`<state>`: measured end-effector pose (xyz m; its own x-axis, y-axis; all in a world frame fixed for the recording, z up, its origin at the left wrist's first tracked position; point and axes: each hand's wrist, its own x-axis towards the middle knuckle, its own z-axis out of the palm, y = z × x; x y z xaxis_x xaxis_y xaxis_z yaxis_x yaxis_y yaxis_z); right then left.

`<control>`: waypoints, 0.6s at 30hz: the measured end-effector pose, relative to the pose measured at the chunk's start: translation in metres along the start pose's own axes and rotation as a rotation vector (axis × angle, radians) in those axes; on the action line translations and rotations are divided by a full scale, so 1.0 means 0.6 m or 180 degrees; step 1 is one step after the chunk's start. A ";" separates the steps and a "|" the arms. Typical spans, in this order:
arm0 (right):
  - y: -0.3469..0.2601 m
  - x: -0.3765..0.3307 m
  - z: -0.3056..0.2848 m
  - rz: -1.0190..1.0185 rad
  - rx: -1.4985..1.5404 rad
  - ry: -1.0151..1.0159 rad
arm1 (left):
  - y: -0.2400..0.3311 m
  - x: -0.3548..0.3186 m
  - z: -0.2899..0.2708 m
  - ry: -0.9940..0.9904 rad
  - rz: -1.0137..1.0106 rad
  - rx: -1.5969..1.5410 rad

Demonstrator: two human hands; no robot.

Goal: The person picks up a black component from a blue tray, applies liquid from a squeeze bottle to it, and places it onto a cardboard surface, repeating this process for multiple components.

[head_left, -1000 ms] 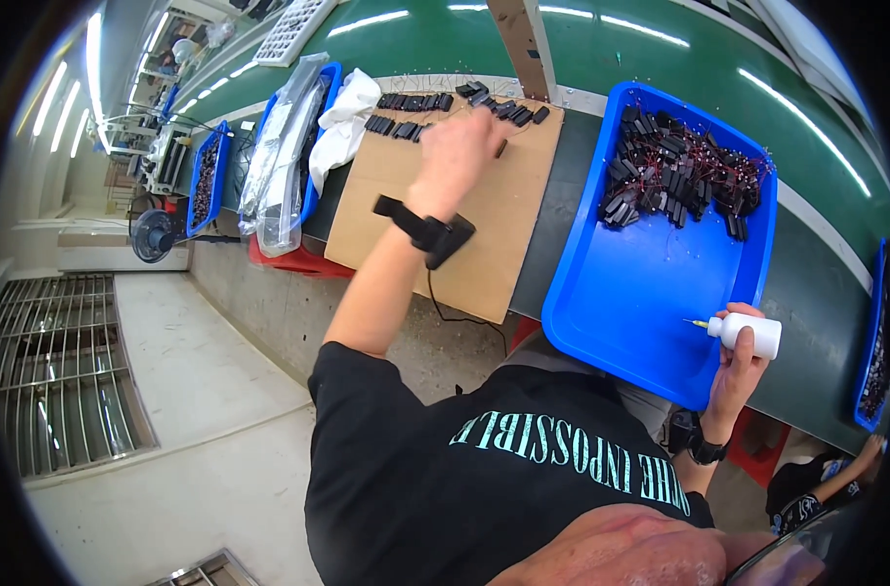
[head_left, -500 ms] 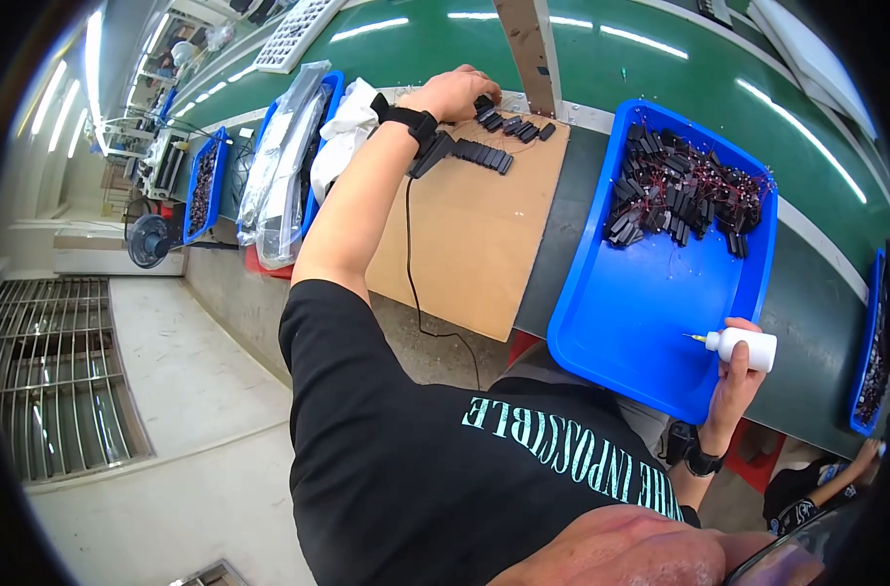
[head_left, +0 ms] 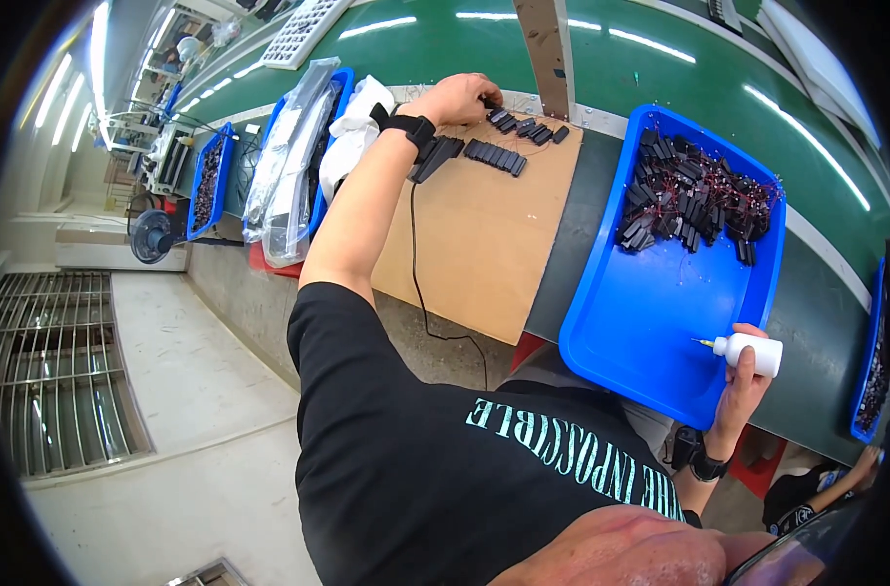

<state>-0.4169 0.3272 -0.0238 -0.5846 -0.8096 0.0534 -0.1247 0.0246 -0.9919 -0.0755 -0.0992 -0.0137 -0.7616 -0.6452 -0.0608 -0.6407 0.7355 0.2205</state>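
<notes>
My left hand reaches to the far edge of a brown board, fingers bent down onto a small black block at the fingertips. Beside it lie short rows of similar black blocks with thin reddish wires. In my right hand, at the near right corner of a blue tray, is a white squeeze bottle. Its thin needle tip points left over the tray. A heap of black blocks with red wires fills the tray's far part.
Left of the board stand a white cloth and a blue bin with clear plastic bags. A black device with a cable lies by my left wrist. A post rises behind the board. Another person's arm is at lower right.
The whole view has shifted slightly, so the scene sits a little further right. My left hand stays at the far blocks, and my right hand keeps the bottle over the tray's corner.
</notes>
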 end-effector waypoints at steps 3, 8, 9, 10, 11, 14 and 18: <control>-0.006 0.000 0.004 -0.0020 -0.0025 0.0029 | 0.004 0.006 -0.007 -0.0083 -0.0002 -0.0031; -0.008 0.000 0.000 0.0078 0.0042 -0.0012 | -0.003 0.020 -0.020 -0.0489 -0.0098 -0.0078; -0.009 0.000 0.000 0.0077 0.0040 -0.0008 | -0.004 0.020 -0.022 -0.0500 -0.0131 -0.0189; -0.010 0.000 0.002 0.0066 0.0016 0.0023 | -0.005 0.021 -0.023 -0.0512 -0.0165 -0.0300; -0.010 0.000 0.004 0.0056 -0.0005 0.0047 | -0.009 0.021 -0.021 -0.0512 -0.0169 -0.0299; -0.007 0.001 0.001 0.0063 -0.0001 0.0020 | -0.019 0.019 -0.015 -0.0417 -0.0117 -0.0233; -0.005 0.000 -0.001 0.0096 0.0043 -0.0029 | 0.007 0.025 -0.027 -0.0644 -0.0242 -0.0199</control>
<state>-0.4170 0.3273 -0.0210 -0.5806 -0.8139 0.0224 -0.0963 0.0413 -0.9945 -0.0881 -0.1095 0.0022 -0.7195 -0.6389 -0.2723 -0.6944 0.6680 0.2675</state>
